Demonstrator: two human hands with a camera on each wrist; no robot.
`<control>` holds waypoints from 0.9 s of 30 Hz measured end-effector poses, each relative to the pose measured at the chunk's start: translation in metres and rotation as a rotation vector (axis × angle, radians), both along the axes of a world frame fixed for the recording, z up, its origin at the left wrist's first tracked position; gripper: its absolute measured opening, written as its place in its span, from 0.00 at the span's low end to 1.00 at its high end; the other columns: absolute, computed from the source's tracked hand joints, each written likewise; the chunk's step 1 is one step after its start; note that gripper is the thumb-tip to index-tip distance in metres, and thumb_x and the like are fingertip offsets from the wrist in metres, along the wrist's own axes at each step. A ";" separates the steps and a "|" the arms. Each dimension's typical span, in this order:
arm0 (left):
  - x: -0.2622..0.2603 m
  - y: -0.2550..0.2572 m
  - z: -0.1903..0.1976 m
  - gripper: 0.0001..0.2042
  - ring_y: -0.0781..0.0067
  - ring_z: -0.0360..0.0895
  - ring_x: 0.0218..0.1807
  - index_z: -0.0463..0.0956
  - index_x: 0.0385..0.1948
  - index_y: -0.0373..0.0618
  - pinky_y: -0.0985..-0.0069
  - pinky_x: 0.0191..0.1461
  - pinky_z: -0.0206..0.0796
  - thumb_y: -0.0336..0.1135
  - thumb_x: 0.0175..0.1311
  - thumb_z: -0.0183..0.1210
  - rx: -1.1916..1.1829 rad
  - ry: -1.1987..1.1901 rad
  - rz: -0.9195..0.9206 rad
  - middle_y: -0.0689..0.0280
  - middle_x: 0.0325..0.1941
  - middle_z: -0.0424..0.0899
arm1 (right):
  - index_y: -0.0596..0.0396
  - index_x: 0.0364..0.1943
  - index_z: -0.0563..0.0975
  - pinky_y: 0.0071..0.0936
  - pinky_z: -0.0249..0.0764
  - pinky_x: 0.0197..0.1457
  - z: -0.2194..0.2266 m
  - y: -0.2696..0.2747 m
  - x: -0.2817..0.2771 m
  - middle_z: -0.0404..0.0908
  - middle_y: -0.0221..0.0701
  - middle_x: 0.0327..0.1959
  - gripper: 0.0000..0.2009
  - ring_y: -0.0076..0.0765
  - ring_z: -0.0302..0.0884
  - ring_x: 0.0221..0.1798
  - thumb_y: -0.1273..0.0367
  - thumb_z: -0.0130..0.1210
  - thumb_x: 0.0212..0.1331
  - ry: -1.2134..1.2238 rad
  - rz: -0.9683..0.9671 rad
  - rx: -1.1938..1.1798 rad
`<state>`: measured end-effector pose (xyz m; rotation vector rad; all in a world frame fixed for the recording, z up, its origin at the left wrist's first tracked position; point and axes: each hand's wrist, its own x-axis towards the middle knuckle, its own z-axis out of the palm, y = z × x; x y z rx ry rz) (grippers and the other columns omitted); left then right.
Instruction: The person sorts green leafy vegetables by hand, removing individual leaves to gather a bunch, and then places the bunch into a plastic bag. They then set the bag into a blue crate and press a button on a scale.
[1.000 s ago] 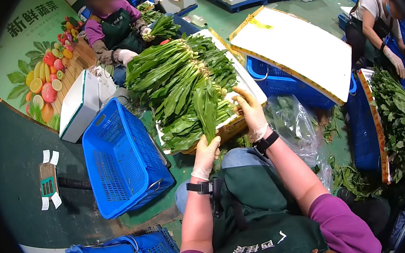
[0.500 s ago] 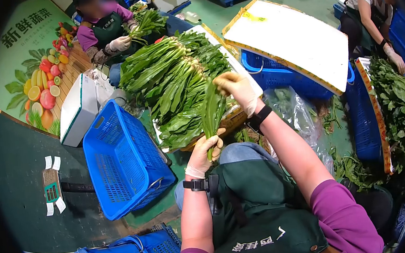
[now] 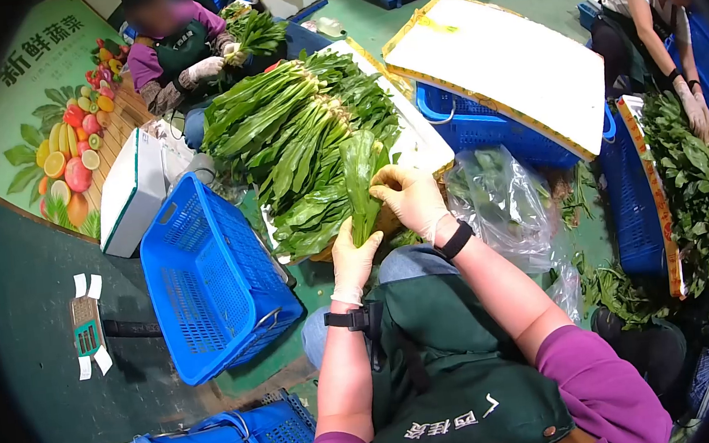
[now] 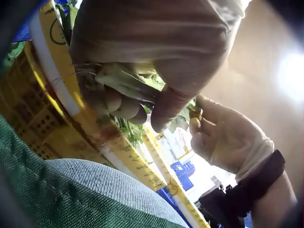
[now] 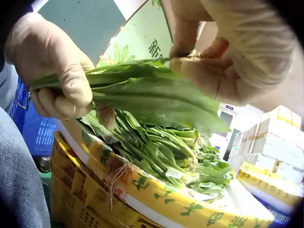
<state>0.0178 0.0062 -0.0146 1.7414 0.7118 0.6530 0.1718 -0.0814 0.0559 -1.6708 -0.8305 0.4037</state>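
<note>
Long green leaves (image 3: 359,179) stand upright in the left hand (image 3: 354,259), its fingers and thumb wrapped round their lower end. In the right wrist view the left hand (image 5: 57,71) grips the leaf bunch (image 5: 147,95), which lies roughly level there. The right hand (image 3: 413,202) pinches at the bunch's right edge with thumb and forefinger; close up, the right hand (image 5: 232,52) has its fingertips on a thin stem end at the upper edge. Beyond both hands, a heap of leafy bunches (image 3: 281,156) covers a white foam lid (image 3: 424,144). Both hands wear pale gloves.
Left of the hands stands a blue basket (image 3: 207,276). A clear bag (image 3: 500,200) of greens lies to the right, below a tilted white lid (image 3: 502,73). One person (image 3: 179,51) sits across the heap; another (image 3: 649,18) works at the far right.
The right hand has come down and left from above the heap to the held leaves' edge. The left hand keeps its hold, slightly higher than half a second ago. The person across has lowered their greens.
</note>
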 end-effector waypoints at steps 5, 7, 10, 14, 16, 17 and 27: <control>-0.008 -0.004 0.024 0.21 0.64 0.80 0.51 0.74 0.56 0.42 0.69 0.56 0.70 0.34 0.60 0.65 0.199 0.151 0.141 0.54 0.50 0.83 | 0.60 0.37 0.82 0.21 0.73 0.39 0.004 -0.008 -0.006 0.82 0.26 0.30 0.08 0.21 0.77 0.33 0.69 0.62 0.59 0.474 0.167 0.329; -0.013 0.005 0.021 0.20 0.57 0.80 0.51 0.75 0.53 0.39 0.64 0.57 0.69 0.40 0.63 0.62 0.328 0.300 0.190 0.51 0.48 0.83 | 0.60 0.44 0.81 0.12 0.60 0.30 0.025 -0.015 -0.005 0.76 0.22 0.29 0.12 0.12 0.63 0.27 0.66 0.60 0.64 1.066 0.106 0.631; -0.014 0.023 -0.004 0.16 0.63 0.77 0.33 0.75 0.45 0.36 0.69 0.39 0.72 0.41 0.66 0.62 0.294 0.102 0.220 0.60 0.34 0.81 | 0.58 0.50 0.81 0.31 0.73 0.57 0.009 -0.042 0.005 0.83 0.37 0.45 0.17 0.37 0.79 0.49 0.67 0.62 0.58 0.231 0.244 0.375; -0.012 0.022 -0.001 0.12 0.88 0.62 0.15 0.73 0.46 0.45 0.87 0.16 0.50 0.38 0.68 0.62 -0.139 -0.002 0.158 0.76 0.20 0.70 | 0.53 0.68 0.65 0.43 0.71 0.60 -0.014 -0.096 -0.020 0.77 0.50 0.53 0.34 0.54 0.75 0.53 0.67 0.62 0.55 -0.149 0.067 -0.310; -0.013 0.019 0.004 0.12 0.86 0.64 0.16 0.73 0.46 0.43 0.86 0.16 0.53 0.37 0.68 0.62 -0.150 -0.010 0.147 0.75 0.20 0.70 | 0.53 0.67 0.66 0.41 0.73 0.58 -0.025 -0.127 -0.017 0.81 0.43 0.47 0.30 0.49 0.77 0.52 0.68 0.58 0.59 0.293 0.100 -0.201; -0.014 0.016 0.006 0.12 0.86 0.64 0.16 0.73 0.47 0.43 0.86 0.17 0.53 0.37 0.68 0.62 -0.155 -0.005 0.151 0.75 0.21 0.71 | 0.53 0.66 0.68 0.38 0.75 0.55 -0.031 -0.147 -0.017 0.83 0.39 0.44 0.26 0.44 0.80 0.50 0.71 0.55 0.60 0.088 0.046 -0.236; -0.007 0.004 0.017 0.14 0.80 0.71 0.20 0.75 0.46 0.43 0.81 0.23 0.63 0.39 0.64 0.62 -0.037 0.028 0.205 0.70 0.31 0.81 | 0.54 0.69 0.61 0.45 0.74 0.59 -0.193 -0.456 0.030 0.78 0.49 0.57 0.45 0.52 0.78 0.58 0.55 0.68 0.43 0.082 -0.329 -1.252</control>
